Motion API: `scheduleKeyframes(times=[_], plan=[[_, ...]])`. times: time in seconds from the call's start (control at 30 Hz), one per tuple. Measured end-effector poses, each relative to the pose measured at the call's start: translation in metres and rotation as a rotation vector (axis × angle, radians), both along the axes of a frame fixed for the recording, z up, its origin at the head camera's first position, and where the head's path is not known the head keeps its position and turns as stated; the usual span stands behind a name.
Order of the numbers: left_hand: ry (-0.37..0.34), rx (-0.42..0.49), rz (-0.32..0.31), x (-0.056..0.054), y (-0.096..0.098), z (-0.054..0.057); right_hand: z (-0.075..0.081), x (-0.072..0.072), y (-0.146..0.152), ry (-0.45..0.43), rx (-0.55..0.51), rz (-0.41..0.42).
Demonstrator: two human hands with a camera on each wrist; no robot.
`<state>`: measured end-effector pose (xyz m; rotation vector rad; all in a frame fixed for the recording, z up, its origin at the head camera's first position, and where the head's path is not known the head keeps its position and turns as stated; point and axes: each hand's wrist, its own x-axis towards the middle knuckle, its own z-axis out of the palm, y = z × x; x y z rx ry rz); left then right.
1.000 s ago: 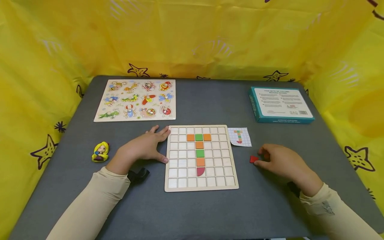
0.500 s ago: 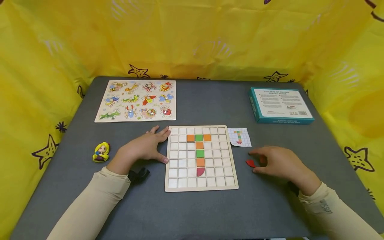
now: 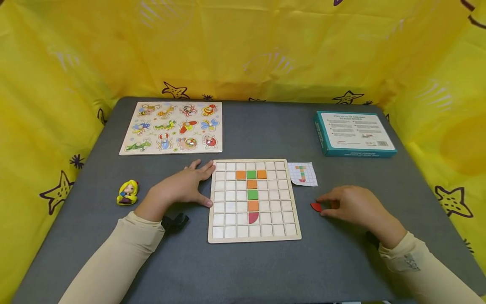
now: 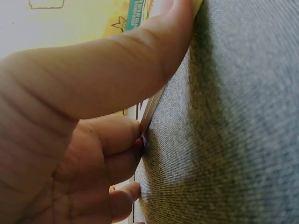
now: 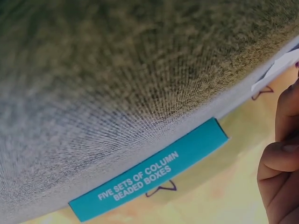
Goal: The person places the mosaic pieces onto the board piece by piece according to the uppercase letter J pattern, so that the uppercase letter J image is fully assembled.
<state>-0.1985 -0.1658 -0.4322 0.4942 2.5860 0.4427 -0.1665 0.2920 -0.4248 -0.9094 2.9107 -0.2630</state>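
The square wooden grid board (image 3: 231, 231) lies flat on the table. In its squares sit a row of orange and green tiles (image 3: 252, 174), a column of more such tiles below it, and a red quarter-circle tile (image 3: 253, 218) at the bottom. My left hand (image 3: 182, 185) rests at the board's left edge, thumb and fingers spread and touching the rim; the left wrist view shows the thumb (image 4: 107, 70) along it. To the right of the board, my right hand (image 3: 351, 207) pinches a loose red tile with a curved edge (image 3: 315, 207) between thumb and fingers, close over the table.
A pattern card (image 3: 303, 174) touches the board's right side. A teal box (image 3: 357, 133) lies at the back right. An insect puzzle board (image 3: 171, 126) lies at the back left, a small yellow-haired figurine (image 3: 127, 192) at the left. Yellow cloth (image 3: 243, 50) hangs behind the table.
My right hand has turned the red tile from looking square to showing its curved edge, shifting it slightly left and nearer; its fingers have since closed in on it. My left hand stays put.
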Motion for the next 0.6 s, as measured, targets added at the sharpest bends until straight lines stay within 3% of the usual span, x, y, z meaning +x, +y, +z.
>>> scheduleKeyframes(times=[0.33,0.43,0.6], plan=[[0.003,0.008,-0.011,-0.001,0.0,0.001,0.003,0.0,-0.01,0.019,0.009,0.021],[0.007,0.004,-0.01,0.0,0.0,0.003,0.009,-0.003,-0.028,0.066,-0.011,0.075],[0.009,0.007,-0.015,0.001,0.001,0.005,0.016,-0.001,-0.079,0.129,-0.046,0.241]])
